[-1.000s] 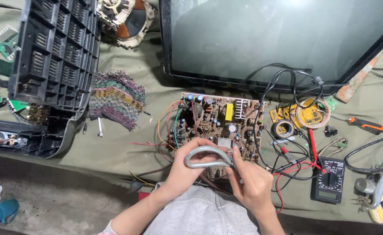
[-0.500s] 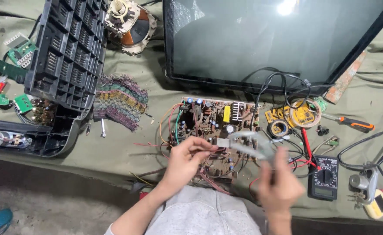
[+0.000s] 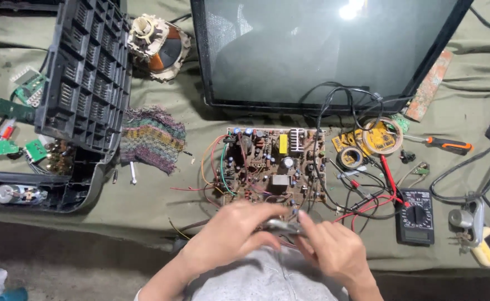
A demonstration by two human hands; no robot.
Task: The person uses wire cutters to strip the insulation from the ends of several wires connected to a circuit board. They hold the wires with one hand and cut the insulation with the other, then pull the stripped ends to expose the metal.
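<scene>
Both my hands meet low in the middle, just in front of the near edge of a brown circuit board [image 3: 273, 164] crowded with parts and coloured wires. A small grey metal tool [image 3: 281, 226] lies between them. My left hand [image 3: 228, 234] curls its fingers over the tool's left end. My right hand [image 3: 334, 251] pinches its right end with thumb and fingers. Most of the tool is hidden by my fingers. Red and black leads run from the board's right side to a black multimeter [image 3: 416, 214].
A large dark television screen [image 3: 323, 50] lies behind the board. A black plastic back cover [image 3: 83, 72] stands at left, next to a knitted cloth [image 3: 153, 136]. At right are tape rolls [image 3: 381, 136], an orange-handled screwdriver [image 3: 448, 146], cables and a yellowish device [image 3: 487, 245].
Half a second ago my right hand held the grey tool out to the right, apart from the left. Now both hands are together on it at the board's near edge.
</scene>
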